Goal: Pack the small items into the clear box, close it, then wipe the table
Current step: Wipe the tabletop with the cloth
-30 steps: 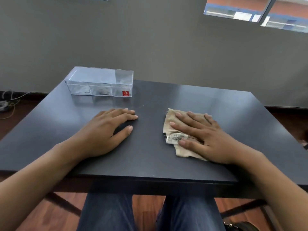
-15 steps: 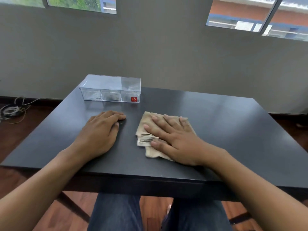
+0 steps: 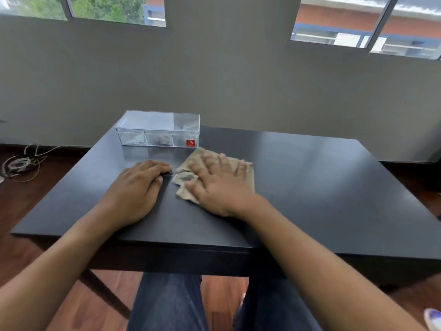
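Observation:
The clear box (image 3: 159, 129) stands closed at the far left of the black table (image 3: 322, 187), with small items showing through its front compartments and a red sticker at its right corner. A beige cloth (image 3: 185, 179) lies flat just in front of the box. My right hand (image 3: 219, 186) presses down on the cloth, fingers spread and blurred by motion. My left hand (image 3: 136, 189) rests palm down on the bare tabletop, just left of the cloth, fingers together and holding nothing.
A grey wall with windows rises right behind the table's far edge. A coil of cables (image 3: 20, 164) lies on the wooden floor at the left. My legs in jeans (image 3: 167, 304) are under the near edge.
My right hand has slid the cloth leftward and away from me, up close to the box and my left hand. The left hand has stayed flat on the table.

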{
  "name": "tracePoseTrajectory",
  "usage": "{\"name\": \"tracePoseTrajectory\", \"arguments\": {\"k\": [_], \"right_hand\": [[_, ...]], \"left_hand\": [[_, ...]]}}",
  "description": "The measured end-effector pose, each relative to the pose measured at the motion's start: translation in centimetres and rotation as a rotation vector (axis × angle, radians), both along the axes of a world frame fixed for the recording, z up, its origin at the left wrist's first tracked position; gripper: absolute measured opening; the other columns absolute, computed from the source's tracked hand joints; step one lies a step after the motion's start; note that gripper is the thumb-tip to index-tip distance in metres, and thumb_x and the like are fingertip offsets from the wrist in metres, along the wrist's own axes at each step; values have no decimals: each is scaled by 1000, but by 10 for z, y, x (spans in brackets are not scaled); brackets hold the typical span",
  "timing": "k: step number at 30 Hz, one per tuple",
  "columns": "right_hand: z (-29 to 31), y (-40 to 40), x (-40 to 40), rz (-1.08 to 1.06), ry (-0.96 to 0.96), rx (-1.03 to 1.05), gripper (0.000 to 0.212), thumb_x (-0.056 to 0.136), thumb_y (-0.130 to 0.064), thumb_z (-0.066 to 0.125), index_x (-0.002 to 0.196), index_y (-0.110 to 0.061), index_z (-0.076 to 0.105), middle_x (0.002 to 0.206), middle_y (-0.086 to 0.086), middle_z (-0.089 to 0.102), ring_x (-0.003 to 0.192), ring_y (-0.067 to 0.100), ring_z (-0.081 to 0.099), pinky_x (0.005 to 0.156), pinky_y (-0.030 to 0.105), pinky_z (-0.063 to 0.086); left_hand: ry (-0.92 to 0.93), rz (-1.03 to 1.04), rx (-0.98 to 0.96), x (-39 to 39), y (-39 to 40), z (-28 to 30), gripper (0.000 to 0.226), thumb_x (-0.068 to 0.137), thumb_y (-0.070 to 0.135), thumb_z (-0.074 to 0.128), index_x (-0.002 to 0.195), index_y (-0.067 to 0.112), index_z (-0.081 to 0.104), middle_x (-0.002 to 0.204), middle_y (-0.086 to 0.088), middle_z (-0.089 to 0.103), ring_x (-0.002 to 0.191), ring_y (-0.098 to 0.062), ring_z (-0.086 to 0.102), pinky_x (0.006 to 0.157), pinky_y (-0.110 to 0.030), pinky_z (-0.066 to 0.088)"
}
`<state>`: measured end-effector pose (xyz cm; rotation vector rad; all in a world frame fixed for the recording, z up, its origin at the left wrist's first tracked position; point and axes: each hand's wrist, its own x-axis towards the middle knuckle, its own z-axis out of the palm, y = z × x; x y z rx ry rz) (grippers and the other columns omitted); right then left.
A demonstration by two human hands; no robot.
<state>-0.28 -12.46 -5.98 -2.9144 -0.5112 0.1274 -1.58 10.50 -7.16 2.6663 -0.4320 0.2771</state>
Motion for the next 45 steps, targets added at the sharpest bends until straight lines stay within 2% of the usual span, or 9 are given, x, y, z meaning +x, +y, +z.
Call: {"name": "tracePoseTrajectory", "arguments": {"k": [5,9,12,17,20,24,31,37,45], "right_hand": [[-2,-28,-79,192,-88,14,59,102,-65,22,158,-53,8,171,-18,-5,158,15,-13,122,56,-13],[5,-109,-99,45,-55,-47,60,91,-74,6,151,-66,1,165,-32,-12,155,1,-16,125,45,-11],[9,-157,-75,-181,28,-39,58,84,-77,0,141,-76,-2,165,-32,-14,155,2,-14,125,48,-10],[7,-144,-21,-408,39,-75,61,99,-64,11,158,-49,2,172,-10,-9,158,25,-11,121,64,-8],[8,-88,-16,-273,58,5,62,101,-63,15,160,-45,6,172,-3,-11,157,33,-15,120,65,-11],[-2,-32,-43,-75,-5,34,62,101,-63,21,159,-47,8,172,-10,-12,157,27,-19,117,66,-17],[-1,-67,-115,42,-48,27,58,101,-66,20,156,-58,4,169,-22,-13,155,12,-23,121,52,-20],[7,-167,-93,-238,41,-56,62,87,-80,7,147,-70,-5,164,-32,-18,156,7,-17,122,56,-15],[8,-189,-32,-518,58,-12,60,100,-66,15,157,-54,3,171,-16,-13,157,20,-17,117,65,-17]], "left_hand": [[13,-40,14,-2,0,2,47,98,37,37,135,23,64,140,6,62,131,-20,56,113,-45,42],[21,-145,38,-7,-4,4,45,101,41,38,138,29,62,141,16,59,132,-9,52,113,-38,39],[30,-179,46,-8,-6,5,46,101,44,37,140,33,59,143,21,56,134,-5,49,114,-36,38],[28,-201,37,-4,-7,4,45,101,41,37,141,35,58,144,23,54,135,-5,49,113,-34,36],[21,-205,33,-3,-8,3,44,102,41,37,141,38,58,143,28,52,135,-2,47,113,-32,34],[14,-199,41,-4,-7,1,45,102,44,34,141,39,57,143,30,50,135,0,47,113,-33,35],[-6,-223,49,-3,-8,0,50,100,58,32,143,43,54,145,34,47,136,4,43,113,-31,32],[13,-321,125,-10,-20,4,52,103,59,27,151,47,42,155,35,34,147,8,27,122,-30,22],[1,-401,183,-7,-62,2,53,106,55,25,157,45,30,162,31,23,153,7,9,125,-27,11]]}}
